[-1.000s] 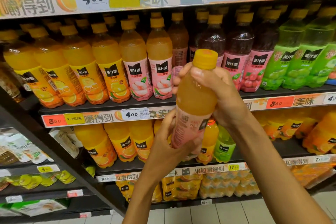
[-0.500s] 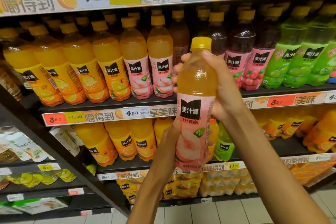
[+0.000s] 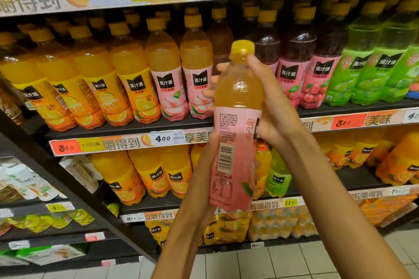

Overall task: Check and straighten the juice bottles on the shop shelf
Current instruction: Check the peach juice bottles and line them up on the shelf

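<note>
Both hands raised, gripping.
Right hand (image 3: pixel 275 106) wraps high with curled fingers; left hand (image 3: pixel 207 165) cups low, forearms angled upward.

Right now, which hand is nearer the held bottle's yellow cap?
Right. The right hand grips the bottle just under the cap; the left hand holds the lower label.

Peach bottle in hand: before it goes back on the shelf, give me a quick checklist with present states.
1. Right hand grip on the peach bottle upper body: ok.
2. Left hand holding the lower label: ok.
3. Yellow cap on: ok.
4. Label front facing out: not ok, barcode faces the camera.
5. Gap beside the shelved peach bottles: cannot tell, hidden behind the bottle.
</note>
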